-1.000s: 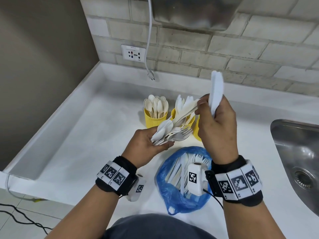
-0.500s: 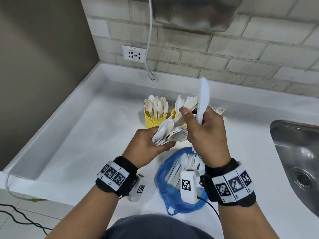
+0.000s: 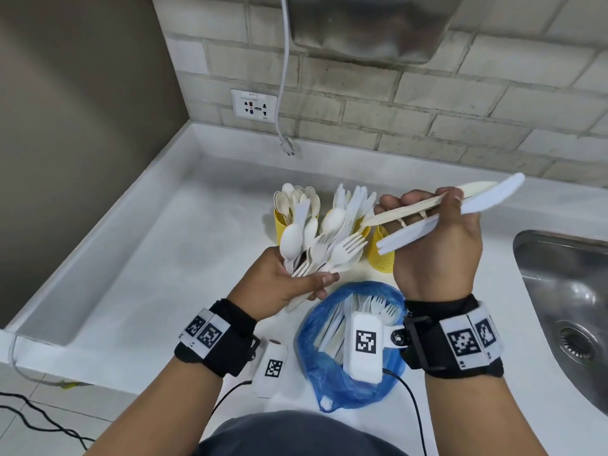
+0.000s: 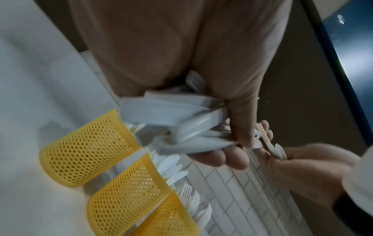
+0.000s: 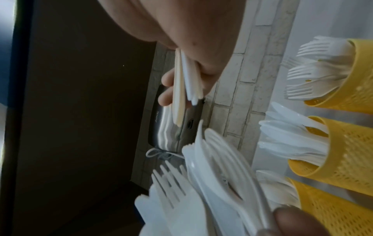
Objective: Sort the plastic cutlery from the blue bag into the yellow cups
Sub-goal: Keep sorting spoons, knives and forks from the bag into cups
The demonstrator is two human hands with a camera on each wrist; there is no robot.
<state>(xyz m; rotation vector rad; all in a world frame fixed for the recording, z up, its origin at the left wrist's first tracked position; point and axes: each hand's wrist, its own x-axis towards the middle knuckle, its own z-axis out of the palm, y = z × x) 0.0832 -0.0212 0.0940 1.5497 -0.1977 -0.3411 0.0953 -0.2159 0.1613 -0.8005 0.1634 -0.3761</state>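
My left hand [image 3: 286, 284] grips a mixed bunch of white spoons and forks [image 3: 324, 248] just above the counter, in front of the yellow cups. My right hand [image 3: 434, 245] holds two plastic knives [image 3: 473, 200], one cream and one white, lying level and pointing right above the right cup [image 3: 383, 255]. Three yellow mesh cups stand in a row: the left one [image 3: 281, 222] with spoons, the middle one [image 4: 129, 191] with knives, the right one [image 5: 357, 75] with forks. The blue bag [image 3: 329, 373] lies open below my hands with more cutlery inside.
A steel sink [image 3: 569, 301] is set into the counter at the right. A wall socket [image 3: 254, 105] and a hanging cord [image 3: 284, 93] are on the brick wall behind. A raised ledge [image 3: 108, 232] borders the counter on the left.
My right hand has pulled away to the right of the bunch, and the knives it held upright now lie level, tips pointing right. The left hand keeps its bunch in place.
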